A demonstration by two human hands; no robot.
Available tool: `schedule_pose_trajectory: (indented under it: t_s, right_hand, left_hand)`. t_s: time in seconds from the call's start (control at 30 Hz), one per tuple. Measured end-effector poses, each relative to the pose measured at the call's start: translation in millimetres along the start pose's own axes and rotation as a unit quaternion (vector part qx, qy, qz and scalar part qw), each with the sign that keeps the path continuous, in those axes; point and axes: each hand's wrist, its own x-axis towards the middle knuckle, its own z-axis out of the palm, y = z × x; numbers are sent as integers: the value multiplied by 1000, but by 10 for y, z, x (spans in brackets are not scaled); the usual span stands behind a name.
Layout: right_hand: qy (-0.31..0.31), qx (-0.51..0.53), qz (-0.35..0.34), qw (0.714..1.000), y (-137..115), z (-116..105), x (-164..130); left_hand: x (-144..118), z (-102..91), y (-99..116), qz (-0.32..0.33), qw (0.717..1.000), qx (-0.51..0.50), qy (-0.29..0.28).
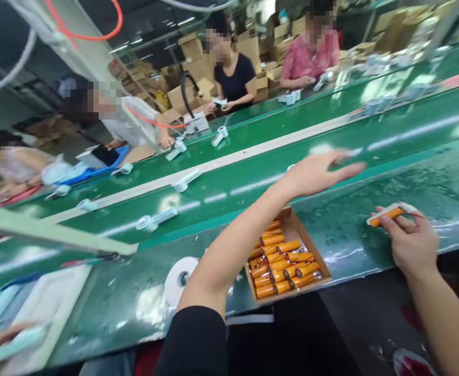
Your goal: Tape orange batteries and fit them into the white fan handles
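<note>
My right hand [415, 243] is closed around a pale handle-shaped housing with an orange battery [388, 214] lying along it, held above the near worktop at the right. My left hand [323, 172] reaches over the green conveyor belt, thumb and fingers stretched apart. A small pale blurred shape [354, 152] is at its fingertips; I cannot tell whether the hand touches it. Below my left forearm, a shallow cardboard box [311, 240] holds several orange batteries [280, 263] with dark wires. The forearm hides part of the box.
Pale blue housings [156, 219] lie scattered on the belt [233, 193]. A white tape roll [180, 279] rests left of the box. A slanted metal bar [57, 230] crosses at left, near a white tray [62, 303] and another person's hand [2, 339]. Several co-workers sit across the line.
</note>
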Motion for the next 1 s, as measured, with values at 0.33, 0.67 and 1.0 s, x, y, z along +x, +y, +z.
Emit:
schedule_pose_trajectory:
  t_s: [0.33, 0.67, 1.0]
  right_hand:
    - [-32, 44, 35, 998, 1, 165, -31]
    - [-150, 56, -10, 987, -343, 605, 297]
    - [-331, -155, -150, 919, -317, 1373, 802]
  left_hand:
    - [873, 417, -574, -131, 965, 198, -115]
    - [623, 246, -830, 6, 948, 161, -273]
    - [701, 133, -859, -17, 960, 39, -276]
